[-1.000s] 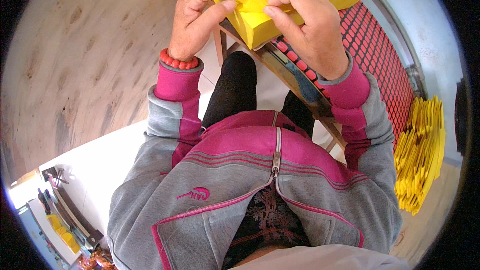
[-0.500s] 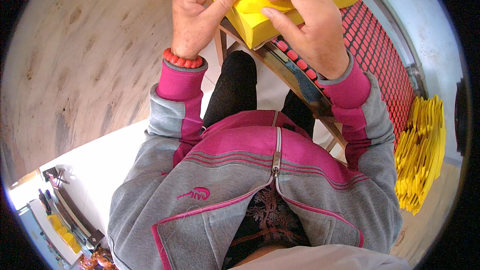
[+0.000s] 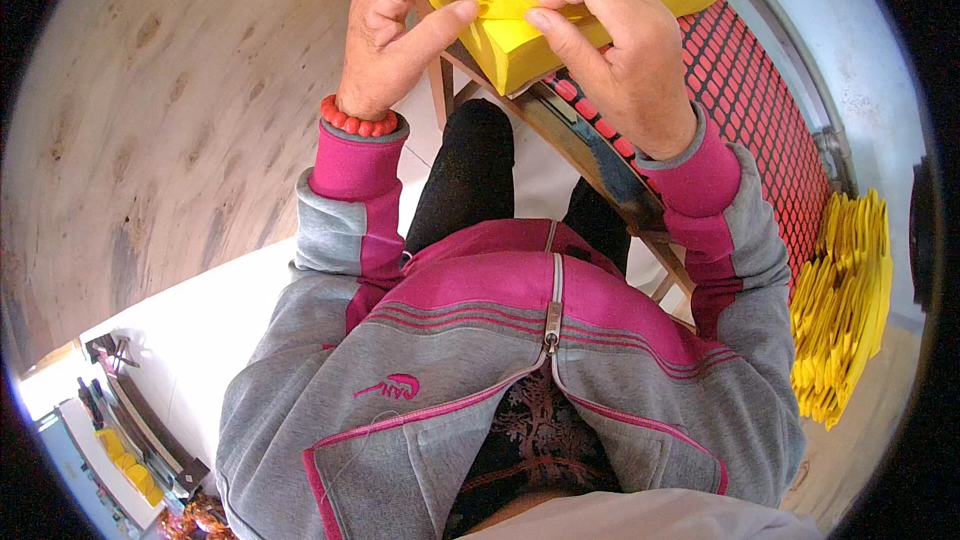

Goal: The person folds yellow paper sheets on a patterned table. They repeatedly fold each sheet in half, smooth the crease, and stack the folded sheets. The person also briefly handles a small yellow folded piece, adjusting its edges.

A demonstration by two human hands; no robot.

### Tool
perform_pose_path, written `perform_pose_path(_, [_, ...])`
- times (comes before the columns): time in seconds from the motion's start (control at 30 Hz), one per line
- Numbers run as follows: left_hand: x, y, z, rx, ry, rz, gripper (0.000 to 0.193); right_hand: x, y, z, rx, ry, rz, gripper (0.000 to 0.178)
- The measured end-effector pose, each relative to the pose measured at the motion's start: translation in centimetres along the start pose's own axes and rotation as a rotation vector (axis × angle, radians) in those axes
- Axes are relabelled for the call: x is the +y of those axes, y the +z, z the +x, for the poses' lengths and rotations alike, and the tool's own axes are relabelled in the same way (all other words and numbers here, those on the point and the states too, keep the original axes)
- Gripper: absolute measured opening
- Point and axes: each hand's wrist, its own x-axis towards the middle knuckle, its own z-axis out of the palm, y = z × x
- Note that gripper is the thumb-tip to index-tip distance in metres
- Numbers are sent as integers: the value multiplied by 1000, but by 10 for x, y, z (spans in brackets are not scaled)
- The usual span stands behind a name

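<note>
Cloth [image 3: 508,0], yellow, is between the two hands, on top of a matching stack [image 3: 505,58]. Left hand [image 3: 393,35] has thumb and forefinger nearly closed, pinching its near left side. Right hand [image 3: 625,45] grips the right side in a similar pinch, its other fingers loosely bent and partly out of view. Beneath the right hand lies a red cover [image 3: 755,95]; beyond its right wrist hangs a yellow bundle [image 3: 840,310].
</note>
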Motion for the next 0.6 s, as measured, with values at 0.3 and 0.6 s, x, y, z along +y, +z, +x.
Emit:
perform_pose_path(0.3, [-1, 8, 0, 92, -87, -94, 8, -4, -2, 1, 93, 7, 5, 21])
perform_pose_path(0.6, [2, 13, 1, 172, -164, -162, 10, -2, -1, 3, 17, -98, -90, 14])
